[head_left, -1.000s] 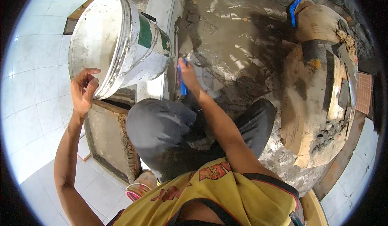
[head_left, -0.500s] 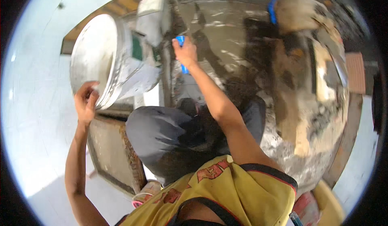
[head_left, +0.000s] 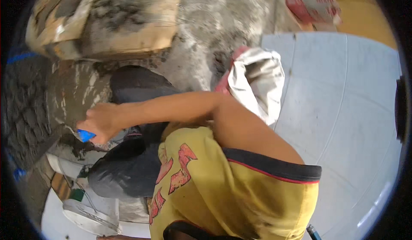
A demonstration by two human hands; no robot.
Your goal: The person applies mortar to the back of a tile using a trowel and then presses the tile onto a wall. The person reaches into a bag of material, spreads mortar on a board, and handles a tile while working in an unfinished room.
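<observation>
Gripping a blue-handled tool [head_left: 86, 135] in the right hand [head_left: 102, 120] over wet grey mortar [head_left: 30, 107] (left hand barely visible, grasp impossible to tell), white bucket [head_left: 92, 212] nearby.

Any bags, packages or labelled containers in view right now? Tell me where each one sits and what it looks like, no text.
White sack: centre right, beside the arm, crumpled, white with a pink-red edge.
Printed bag: top right corner, on a yellow surface, crumpled, red and pale.
White bucket: bottom left, tipped, smeared grey, with a green label patch.
No signs or screens show.
</observation>
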